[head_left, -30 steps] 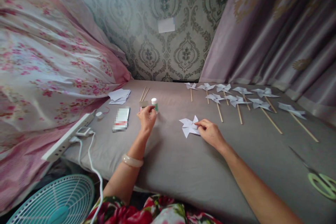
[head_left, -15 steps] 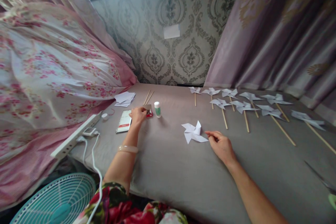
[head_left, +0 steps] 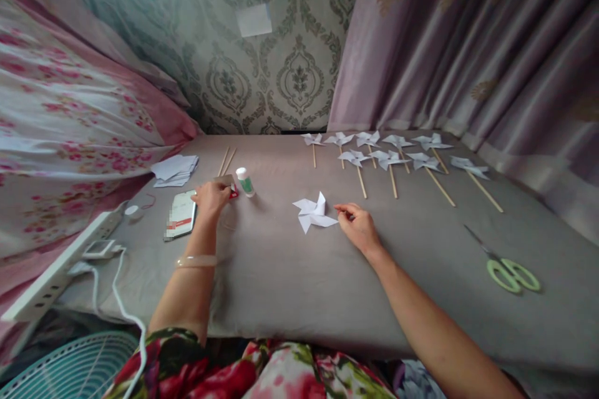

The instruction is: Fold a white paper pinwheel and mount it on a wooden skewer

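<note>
Now has the left hand (head_left: 213, 198) over the box (head_left: 223, 179), between phone (head_left: 181, 212) and glue (head_left: 245, 182), farther from the glue than a second ago, with fingers bent; cannot tell whether gripping anything. Holds the right hand (head_left: 359, 229) with fingertips drawn close, contents unclear, no longer over the pinwheel (head_left: 312, 212) but at its right tip, on grey cloth (head_left: 290, 287) between both hands.
</note>
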A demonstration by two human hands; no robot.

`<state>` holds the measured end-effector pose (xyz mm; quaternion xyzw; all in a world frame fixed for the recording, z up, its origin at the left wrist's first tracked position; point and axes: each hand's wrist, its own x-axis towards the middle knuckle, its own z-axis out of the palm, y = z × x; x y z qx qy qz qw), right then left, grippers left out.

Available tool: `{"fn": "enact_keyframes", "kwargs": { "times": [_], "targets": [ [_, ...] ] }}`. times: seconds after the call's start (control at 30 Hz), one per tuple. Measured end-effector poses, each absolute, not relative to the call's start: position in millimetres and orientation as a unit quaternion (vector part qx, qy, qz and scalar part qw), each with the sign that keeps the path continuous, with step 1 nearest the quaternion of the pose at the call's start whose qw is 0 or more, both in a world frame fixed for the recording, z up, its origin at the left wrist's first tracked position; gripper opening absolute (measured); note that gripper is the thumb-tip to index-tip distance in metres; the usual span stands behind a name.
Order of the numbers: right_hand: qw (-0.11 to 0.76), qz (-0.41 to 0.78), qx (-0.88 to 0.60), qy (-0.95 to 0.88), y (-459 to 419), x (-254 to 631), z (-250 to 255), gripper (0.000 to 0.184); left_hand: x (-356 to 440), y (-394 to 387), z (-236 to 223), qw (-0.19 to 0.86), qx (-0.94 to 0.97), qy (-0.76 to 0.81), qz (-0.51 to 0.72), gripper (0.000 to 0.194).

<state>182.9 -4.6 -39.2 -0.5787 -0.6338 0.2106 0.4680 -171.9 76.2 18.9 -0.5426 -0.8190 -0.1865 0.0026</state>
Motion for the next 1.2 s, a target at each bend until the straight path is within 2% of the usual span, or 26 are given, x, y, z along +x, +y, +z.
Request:
{"fn": "enact_keyframes", "kwargs": {
  "times": [0.23,0.33,0.43,0.53,0.67,1.2],
  "targets": [
    [0.416,0.186,-0.526,-0.718,-15.6,170.8,-24.1,0.018,-133.3,39.6,27.6,0.080,-0.497,-0.815,-0.287,0.031],
    [0.383,0.174,-0.524,-0.741,-18.7,161.6,-19.3,0.010,-100.9,25.8,26.3,0.077,-0.587,-0.737,-0.327,0.028],
    [0.354,0.161,-0.538,-0.748,-18.9,154.4,-19.2,0.010,-64.0,17.7,15.1,-0.018,-0.761,-0.577,-0.298,0.025],
    [0.336,0.153,-0.556,-0.744,-17.9,151.0,-21.0,0.011,-36.6,13.6,1.6,-0.049,-0.824,-0.508,-0.247,0.022],
    [0.312,0.153,-0.579,-0.738,-16.8,149.9,-21.9,0.012,-25.7,11.4,-6.4,-0.062,-0.843,-0.493,-0.205,0.023],
    [0.263,0.161,-0.629,-0.713,-12.6,142.1,-18.5,0.012,-25.6,4.4,-12.2,-0.068,-0.856,-0.485,-0.166,0.027]
  ]
}}
